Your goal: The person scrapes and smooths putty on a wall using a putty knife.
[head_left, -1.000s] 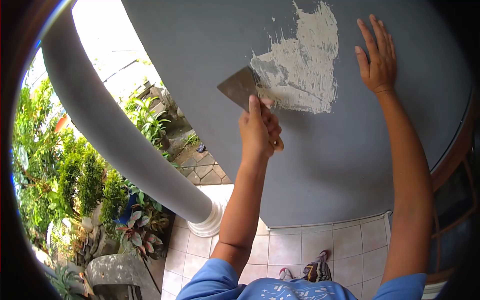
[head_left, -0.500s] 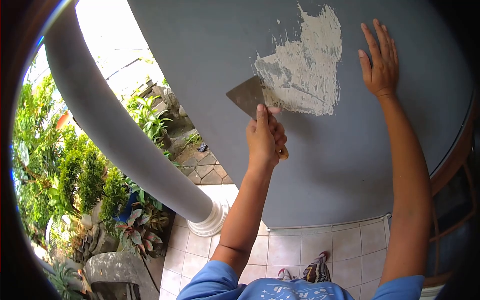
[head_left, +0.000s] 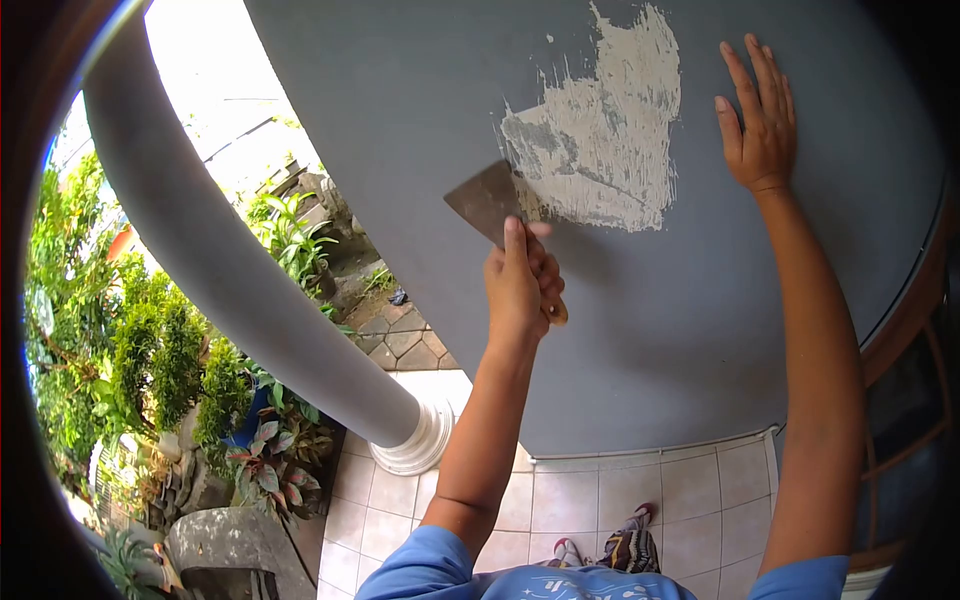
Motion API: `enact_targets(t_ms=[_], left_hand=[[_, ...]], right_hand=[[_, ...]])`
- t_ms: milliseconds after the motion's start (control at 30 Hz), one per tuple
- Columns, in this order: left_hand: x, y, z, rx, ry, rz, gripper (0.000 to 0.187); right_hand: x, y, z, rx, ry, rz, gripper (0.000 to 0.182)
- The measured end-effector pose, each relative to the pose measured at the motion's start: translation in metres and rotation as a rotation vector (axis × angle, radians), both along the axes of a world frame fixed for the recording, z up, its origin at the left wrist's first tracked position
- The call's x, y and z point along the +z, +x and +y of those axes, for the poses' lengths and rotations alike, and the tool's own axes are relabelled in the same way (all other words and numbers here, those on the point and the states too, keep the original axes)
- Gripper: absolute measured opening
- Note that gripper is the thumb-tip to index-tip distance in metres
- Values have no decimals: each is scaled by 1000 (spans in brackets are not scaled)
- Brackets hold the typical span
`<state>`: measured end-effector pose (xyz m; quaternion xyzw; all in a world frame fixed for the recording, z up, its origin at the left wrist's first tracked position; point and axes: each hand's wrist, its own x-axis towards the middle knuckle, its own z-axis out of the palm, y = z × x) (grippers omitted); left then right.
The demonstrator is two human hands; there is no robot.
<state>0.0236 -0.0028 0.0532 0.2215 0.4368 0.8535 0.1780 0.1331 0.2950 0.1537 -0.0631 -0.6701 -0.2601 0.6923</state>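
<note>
My left hand [head_left: 520, 275] is wrapped around the wooden handle of a putty knife [head_left: 485, 203], thumb stretched along it toward the blade. The wide metal blade points up and left, its right corner beside the lower left of a rough off-white filler patch [head_left: 625, 130]. Whether the blade touches the wall cannot be told. The patch is streaked, with grey showing through in places. To its right, my right hand [head_left: 762, 130] rests flat against the grey wall [head_left: 650, 330], fingers extended and holding nothing.
A round grey column [head_left: 250, 270] with a white base stands left of the wall. Beyond it are green plants [head_left: 160, 350], stones and paving. Light floor tiles [head_left: 565, 500] lie below, where my feet stand. A brown-framed window [head_left: 910, 430] is at the right edge.
My left hand and the putty knife have shifted slightly left and down from the patch. My right hand stays in place on the wall. The whole view has drifted a little.
</note>
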Motion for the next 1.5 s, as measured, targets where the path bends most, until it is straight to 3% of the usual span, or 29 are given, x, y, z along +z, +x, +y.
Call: enact_targets(t_ms=[200, 433, 533, 667, 767, 933, 1000, 1100, 1167, 1267, 1300, 1367, 1500], left_hand=[[52, -12, 1, -29, 98, 125, 42], [-59, 5, 8, -95, -122, -71, 49], [-27, 10, -4, -172, -169, -48, 49], [46, -13, -8, -80, -111, 147, 51], [47, -23, 3, 42, -75, 239, 52], [-24, -3, 9, -10, -212, 160, 54], [-26, -1, 23, 46, -140, 188, 54], [31, -1, 26, -17, -19, 187, 54], [38, -9, 44, 53, 33, 237, 54], [20, 1, 34, 17, -57, 181, 54], [8, 4, 30, -14, -107, 148, 53], [-32, -4, 39, 30, -105, 195, 53], [-19, -5, 17, 66, -152, 290, 51]], right_hand=[[-2, 0, 2, 12, 0, -7, 51], [0, 1, 3, 2, 70, -23, 51], [2, 2, 1, -10, 104, -35, 49], [8, 4, 11, -35, 179, -51, 46], [8, 5, 30, -37, 197, -76, 45], [12, 7, 34, -43, 212, -94, 45], [9, 6, 33, -27, 167, -94, 44], [5, 5, 51, -69, 94, -99, 44], [-1, 4, 75, -115, 47, -107, 44], [1, 7, 75, -110, 78, -105, 44], [9, 8, 43, -74, 153, -101, 44], [18, 5, 23, -28, 237, -94, 44], [14, 5, 16, -24, 241, -92, 44]])
